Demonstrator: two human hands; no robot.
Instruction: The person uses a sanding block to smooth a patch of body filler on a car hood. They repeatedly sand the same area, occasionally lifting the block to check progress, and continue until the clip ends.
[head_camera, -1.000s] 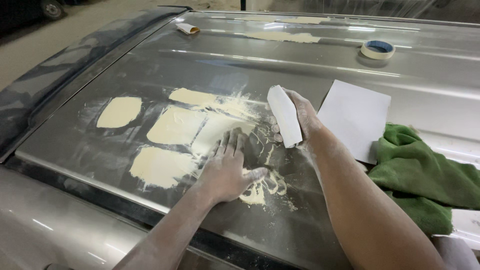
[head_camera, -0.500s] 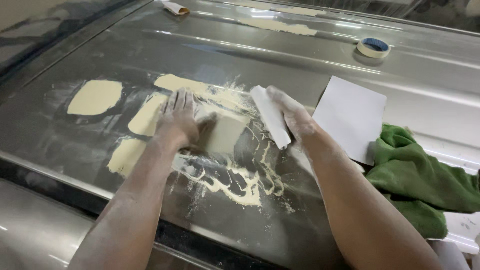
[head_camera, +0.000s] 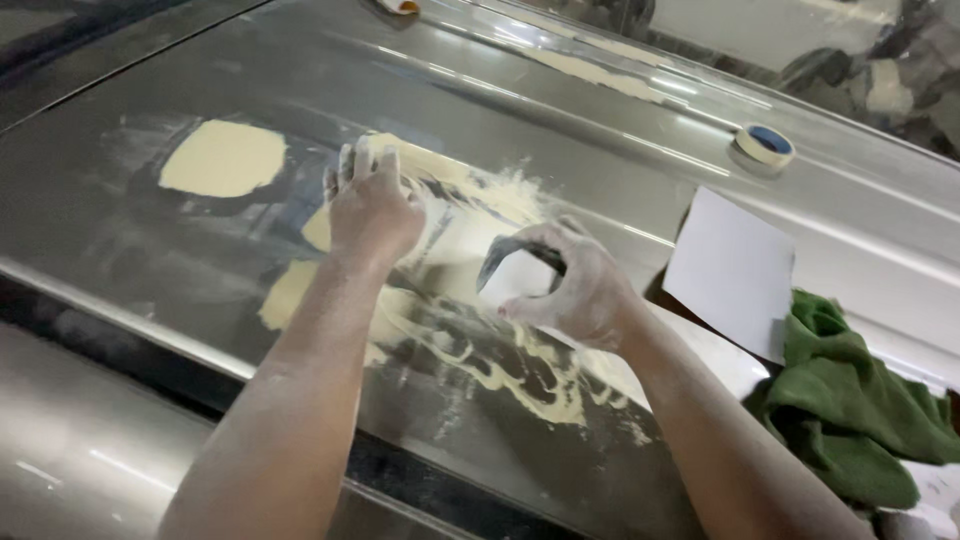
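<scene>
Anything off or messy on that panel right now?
Pale dust lies smeared in streaks across the grey metal panel, between the two hands and toward its near edge. The left hand lies flat on a cream filler patch; the right hand holds a white block. Both forearms are dusty. Nothing looks damaged.
</scene>
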